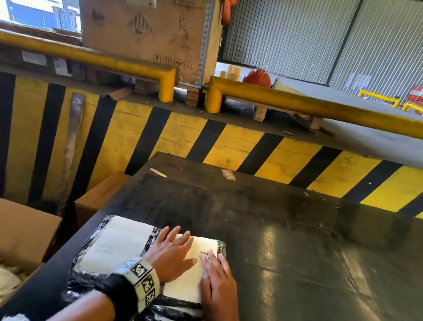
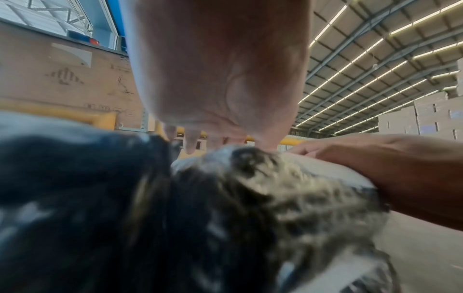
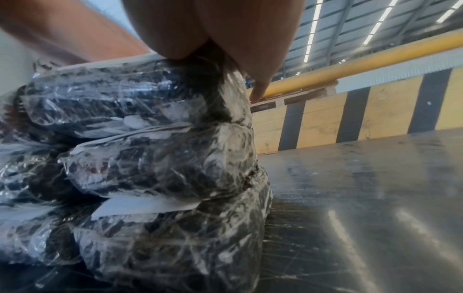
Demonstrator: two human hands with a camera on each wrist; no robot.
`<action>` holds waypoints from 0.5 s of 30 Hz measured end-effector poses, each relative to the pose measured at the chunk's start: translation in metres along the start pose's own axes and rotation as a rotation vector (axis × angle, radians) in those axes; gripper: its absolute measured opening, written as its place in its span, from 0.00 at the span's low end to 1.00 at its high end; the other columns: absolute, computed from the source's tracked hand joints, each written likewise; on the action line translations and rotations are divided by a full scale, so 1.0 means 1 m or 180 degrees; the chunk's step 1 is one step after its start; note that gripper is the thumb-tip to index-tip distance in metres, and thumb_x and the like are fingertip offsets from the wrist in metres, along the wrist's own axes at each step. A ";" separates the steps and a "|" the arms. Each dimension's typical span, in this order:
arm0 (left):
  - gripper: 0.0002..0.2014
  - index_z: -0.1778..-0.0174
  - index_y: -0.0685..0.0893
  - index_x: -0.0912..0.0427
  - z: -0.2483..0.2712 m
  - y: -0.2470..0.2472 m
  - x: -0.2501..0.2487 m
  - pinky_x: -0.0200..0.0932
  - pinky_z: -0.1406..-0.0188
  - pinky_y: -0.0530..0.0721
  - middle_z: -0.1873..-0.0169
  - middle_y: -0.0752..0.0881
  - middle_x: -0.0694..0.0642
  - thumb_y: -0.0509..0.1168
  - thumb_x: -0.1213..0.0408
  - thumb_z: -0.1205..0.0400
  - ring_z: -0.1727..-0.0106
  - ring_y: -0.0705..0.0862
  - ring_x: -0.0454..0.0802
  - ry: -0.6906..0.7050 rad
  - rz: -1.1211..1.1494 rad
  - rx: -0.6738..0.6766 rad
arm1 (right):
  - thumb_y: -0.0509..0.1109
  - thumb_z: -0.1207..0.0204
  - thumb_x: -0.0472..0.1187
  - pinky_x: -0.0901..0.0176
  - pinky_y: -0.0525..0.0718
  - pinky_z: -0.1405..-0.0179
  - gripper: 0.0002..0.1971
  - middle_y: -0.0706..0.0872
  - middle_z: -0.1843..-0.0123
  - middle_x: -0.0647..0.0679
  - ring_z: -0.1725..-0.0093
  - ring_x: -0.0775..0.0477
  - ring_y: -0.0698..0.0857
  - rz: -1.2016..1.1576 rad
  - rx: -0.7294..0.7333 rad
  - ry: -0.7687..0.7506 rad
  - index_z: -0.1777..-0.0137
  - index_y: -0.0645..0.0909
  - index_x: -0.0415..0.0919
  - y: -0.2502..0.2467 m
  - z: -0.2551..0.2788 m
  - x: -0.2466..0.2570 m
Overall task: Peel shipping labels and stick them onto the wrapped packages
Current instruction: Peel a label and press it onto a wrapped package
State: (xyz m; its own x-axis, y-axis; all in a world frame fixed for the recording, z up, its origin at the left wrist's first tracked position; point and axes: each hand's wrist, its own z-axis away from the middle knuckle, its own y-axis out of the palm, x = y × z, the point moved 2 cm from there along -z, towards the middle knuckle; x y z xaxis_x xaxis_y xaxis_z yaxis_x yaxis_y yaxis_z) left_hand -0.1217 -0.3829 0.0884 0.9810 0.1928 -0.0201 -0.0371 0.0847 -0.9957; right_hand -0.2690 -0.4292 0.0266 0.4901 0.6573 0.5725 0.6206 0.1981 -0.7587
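Note:
Black packages wrapped in clear film [image 1: 177, 316] [image 3: 160, 158] are stacked at the near left of a dark table [image 1: 300, 254]. The top package carries a white shipping label [image 1: 188, 277] with a barcode on its right half. Another white label [image 1: 116, 247] lies on its left half. My left hand [image 1: 173, 253] lies flat on the right label with fingers straight and spread. My right hand [image 1: 217, 283] presses flat on that label's right edge, over the barcode. In the left wrist view the left palm [image 2: 220, 79] hovers over the blurred wrapping [image 2: 175, 208]. In the right wrist view the right hand [image 3: 235, 35] rests on top of the stack.
An open cardboard box [image 1: 1, 253] with white backing strips stands to the left of the table. A second brown box [image 1: 102, 194] sits beside the table's far left. A yellow-and-black striped wall [image 1: 260, 151] with yellow rails [image 1: 334, 109] lies behind.

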 end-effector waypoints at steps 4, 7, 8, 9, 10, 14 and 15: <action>0.62 0.17 0.51 0.58 0.028 0.012 0.010 0.54 0.20 0.37 0.16 0.50 0.54 0.10 0.28 0.42 0.16 0.39 0.56 0.0086 0.0006 -0.0295 | 0.42 0.24 0.54 0.59 0.56 0.22 0.30 0.68 0.23 0.59 0.21 0.56 0.60 -0.0068 -0.0291 -0.0043 0.27 0.74 0.49 0.004 0.001 -0.001; 0.53 0.16 0.48 0.55 0.049 0.022 0.014 0.51 0.23 0.29 0.16 0.45 0.52 0.17 0.31 0.35 0.19 0.32 0.53 -0.0058 0.0258 -0.0459 | 0.43 0.23 0.53 0.54 0.58 0.23 0.29 0.63 0.23 0.60 0.21 0.58 0.56 -0.0020 -0.0461 -0.0073 0.28 0.75 0.49 0.002 0.001 0.001; 0.49 0.16 0.48 0.54 0.055 0.026 0.014 0.50 0.23 0.26 0.16 0.45 0.53 0.21 0.31 0.31 0.18 0.33 0.54 -0.0113 0.0317 -0.0472 | 0.42 0.23 0.55 0.55 0.55 0.23 0.30 0.61 0.21 0.57 0.20 0.56 0.54 0.0048 -0.0441 -0.0024 0.27 0.74 0.49 0.002 0.002 0.003; 0.47 0.17 0.50 0.55 0.061 0.031 0.014 0.50 0.23 0.26 0.16 0.48 0.54 0.27 0.29 0.27 0.17 0.36 0.56 -0.0158 0.0291 -0.0514 | 0.41 0.24 0.56 0.55 0.53 0.24 0.32 0.59 0.19 0.53 0.18 0.51 0.53 0.0129 -0.0400 0.0050 0.26 0.73 0.50 0.001 0.005 0.004; 0.45 0.18 0.56 0.56 0.066 0.031 0.013 0.51 0.23 0.30 0.17 0.55 0.56 0.32 0.28 0.24 0.17 0.44 0.59 -0.0202 0.0213 -0.0432 | 0.40 0.25 0.59 0.54 0.53 0.23 0.33 0.56 0.17 0.49 0.17 0.47 0.53 0.0189 -0.0360 0.0160 0.24 0.70 0.50 -0.001 0.007 0.004; 0.39 0.29 0.75 0.56 0.074 0.043 0.011 0.58 0.25 0.47 0.31 0.81 0.57 0.43 0.29 0.21 0.22 0.67 0.58 -0.0286 0.0094 -0.0325 | 0.41 0.29 0.73 0.49 0.62 0.24 0.40 0.62 0.17 0.43 0.20 0.42 0.64 -0.0194 -0.0117 0.0916 0.19 0.57 0.56 -0.008 0.024 0.002; 0.39 0.29 0.76 0.56 0.074 0.045 0.010 0.62 0.25 0.49 0.31 0.81 0.58 0.43 0.29 0.21 0.22 0.66 0.58 -0.0255 0.0117 -0.0381 | 0.43 0.27 0.74 0.51 0.69 0.28 0.37 0.71 0.21 0.45 0.26 0.43 0.73 -0.0306 -0.0029 0.0978 0.19 0.54 0.59 -0.009 0.027 0.002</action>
State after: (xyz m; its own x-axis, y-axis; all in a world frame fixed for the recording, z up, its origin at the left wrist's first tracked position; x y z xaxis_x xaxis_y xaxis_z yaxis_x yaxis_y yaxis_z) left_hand -0.1278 -0.3054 0.0503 0.9609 0.2716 -0.0541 -0.0449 -0.0401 -0.9982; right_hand -0.2897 -0.4099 0.0263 0.5899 0.3852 0.7096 0.6778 0.2413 -0.6945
